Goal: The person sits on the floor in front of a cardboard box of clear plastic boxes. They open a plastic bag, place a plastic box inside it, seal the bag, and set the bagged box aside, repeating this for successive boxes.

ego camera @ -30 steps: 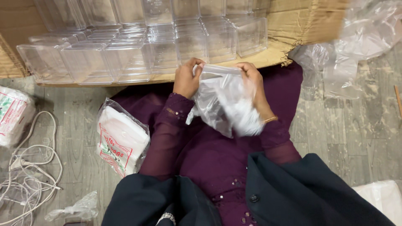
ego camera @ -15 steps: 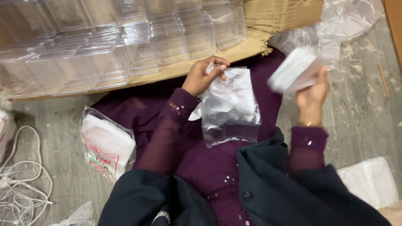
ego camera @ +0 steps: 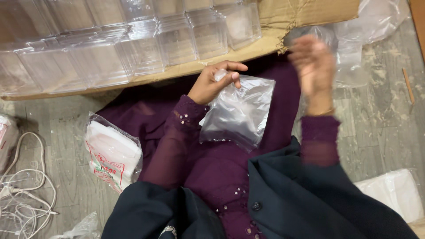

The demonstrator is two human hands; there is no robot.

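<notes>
Clear, crinkled plastic bag [ego camera: 241, 113] is hanging over the person's lap, above the dark purple fabric [ego camera: 212, 163] of the dress. Left hand [ego camera: 214, 82] is pinching the bag's top corner between thumb and fingertips, so the bag is dangling below it, slightly tilted. Right hand [ego camera: 312, 64] is hovering apart from the bag, to its right and a little higher; it is blurred, its fingers are looking loosely spread, and I cannot tell whether it is holding anything. Beyond both hands, a flattened brown cardboard sheet [ego camera: 287, 17] is lying on the grey wooden floor [ego camera: 380, 119], carrying rows of clear, square plastic boxes [ego camera: 146, 42]. Loose transparent plastic wrap [ego camera: 367, 26] is lying near the cardboard's right end. Beside the left arm, a plastic packet of white sheets with red print [ego camera: 113, 155] is resting on the floor, and white cables [ego camera: 22, 194] are lying further left. Another white packet [ego camera: 394, 192] is sitting at the lower right.
</notes>
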